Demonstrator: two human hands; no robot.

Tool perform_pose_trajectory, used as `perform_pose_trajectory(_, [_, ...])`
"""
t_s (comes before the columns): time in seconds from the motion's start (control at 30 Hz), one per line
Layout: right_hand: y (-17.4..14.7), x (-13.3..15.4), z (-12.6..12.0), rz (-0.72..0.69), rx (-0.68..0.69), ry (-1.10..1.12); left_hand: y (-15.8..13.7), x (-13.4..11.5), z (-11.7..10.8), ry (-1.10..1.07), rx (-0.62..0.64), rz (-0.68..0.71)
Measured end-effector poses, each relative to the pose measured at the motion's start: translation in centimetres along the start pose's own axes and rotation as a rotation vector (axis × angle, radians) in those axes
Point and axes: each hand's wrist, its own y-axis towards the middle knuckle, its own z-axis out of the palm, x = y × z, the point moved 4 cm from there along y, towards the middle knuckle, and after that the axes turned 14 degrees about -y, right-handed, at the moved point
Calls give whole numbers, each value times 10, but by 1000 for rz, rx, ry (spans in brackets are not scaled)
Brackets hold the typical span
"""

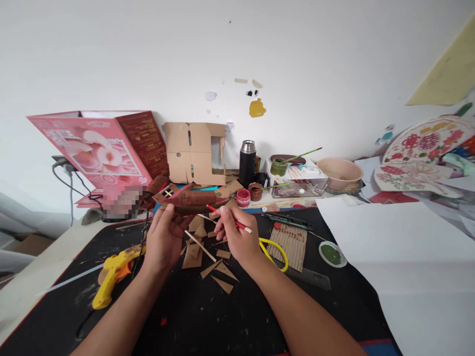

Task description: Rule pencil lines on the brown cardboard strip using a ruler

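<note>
Left hand (163,240) closed on the left end of a brown-and-green model (196,199), thumb at its near edge; right hand (237,235) pinches a red pencil (243,227), its tip close to the model's middle, contact not determinable from this angle. Card scraps (193,258) lie between and below the grips, a yellow glue gun (106,287) left of the left one. Model judged light, fairly stiff, fragile at its upper parts; hold best taken along the green lower edge
</note>
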Motion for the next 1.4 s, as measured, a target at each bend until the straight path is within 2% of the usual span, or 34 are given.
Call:
perform_pose_trajectory(0.23, [-5, 6, 3, -122, 50, -18, 2, 8, -9, 30, -4, 5])
perform_pose_trajectory(0.63, [-7, 4, 5, -150, 75, -55, -2, 11, -6, 87, 46, -40])
perform_pose_trajectory(1.4, [0, -1, 1, -30, 27, -71, 2, 2, -5, 67, 13, 44])
